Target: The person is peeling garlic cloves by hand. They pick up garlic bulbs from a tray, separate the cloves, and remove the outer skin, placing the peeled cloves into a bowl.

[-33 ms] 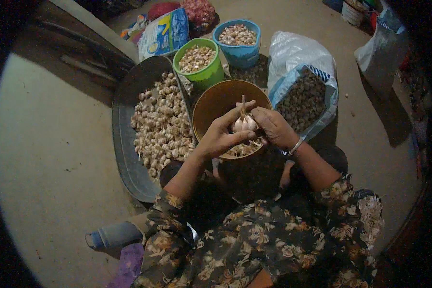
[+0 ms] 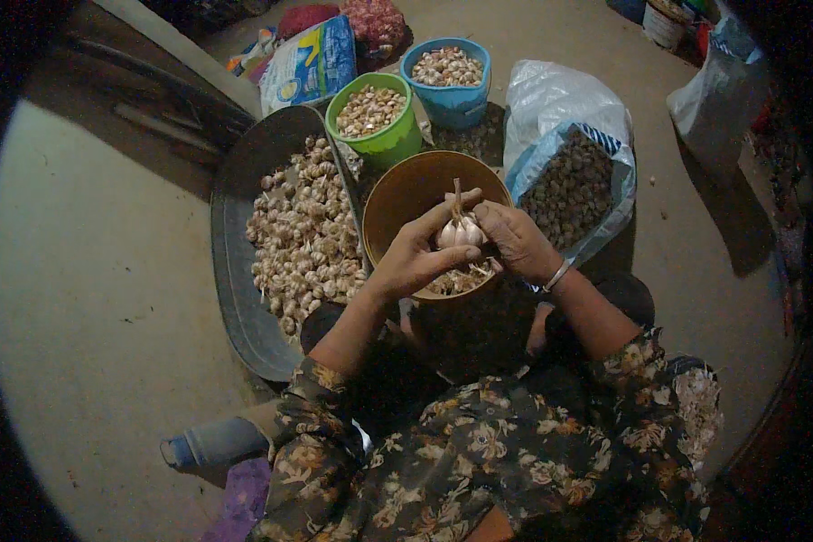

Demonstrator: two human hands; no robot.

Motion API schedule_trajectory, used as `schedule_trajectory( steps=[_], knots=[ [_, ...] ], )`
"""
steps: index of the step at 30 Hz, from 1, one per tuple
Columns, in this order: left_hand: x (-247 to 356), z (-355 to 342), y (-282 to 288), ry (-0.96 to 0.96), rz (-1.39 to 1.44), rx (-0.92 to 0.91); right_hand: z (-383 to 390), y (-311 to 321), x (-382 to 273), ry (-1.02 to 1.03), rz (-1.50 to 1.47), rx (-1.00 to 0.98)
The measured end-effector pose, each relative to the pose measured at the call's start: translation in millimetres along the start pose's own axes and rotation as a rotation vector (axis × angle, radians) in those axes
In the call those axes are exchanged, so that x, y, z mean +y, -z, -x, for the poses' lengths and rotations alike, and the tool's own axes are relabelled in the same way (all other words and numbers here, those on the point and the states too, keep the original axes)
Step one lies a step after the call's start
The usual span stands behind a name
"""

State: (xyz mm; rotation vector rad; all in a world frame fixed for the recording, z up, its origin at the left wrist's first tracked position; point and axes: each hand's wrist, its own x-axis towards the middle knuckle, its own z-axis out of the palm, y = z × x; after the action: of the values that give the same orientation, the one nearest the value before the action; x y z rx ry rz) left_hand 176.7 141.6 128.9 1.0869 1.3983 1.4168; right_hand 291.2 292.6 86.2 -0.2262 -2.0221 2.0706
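A whitish garlic bulb, its dry stem pointing away from me, is held over a brown round bucket. My left hand wraps the bulb from the left, thumb along its near side and fingers behind it. From the right, my right hand closes against the bulb, thumb bent at its upper side; its other fingertips are hidden. Loose garlic pieces and dry skins lie inside the bucket, below my hands.
At left, a dark oval tub holds many whole bulbs. Beyond stand a green bucket and a blue bucket, both filled with cloves. An open pale-blue sack of dark lumps sits at right. Another white sack stands farther right.
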Motion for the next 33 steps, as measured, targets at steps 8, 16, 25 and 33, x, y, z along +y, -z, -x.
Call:
schedule_trajectory(
  steps=[8,16,25,33],
  knots=[
    [-9,-9,8,-0.115,0.025,0.17,-4,1,-7,-0.11,-0.364,0.3],
    [-16,-9,4,-0.343,-0.41,0.102,7,-12,-19,-0.162,-0.04,0.19],
    [-16,-3,-3,-0.171,-0.343,0.003,4,-4,23,0.013,-0.013,0.15],
    [-28,-8,1,-0.325,-0.541,-0.005,3,-14,26,0.212,0.121,0.226]
  ],
)
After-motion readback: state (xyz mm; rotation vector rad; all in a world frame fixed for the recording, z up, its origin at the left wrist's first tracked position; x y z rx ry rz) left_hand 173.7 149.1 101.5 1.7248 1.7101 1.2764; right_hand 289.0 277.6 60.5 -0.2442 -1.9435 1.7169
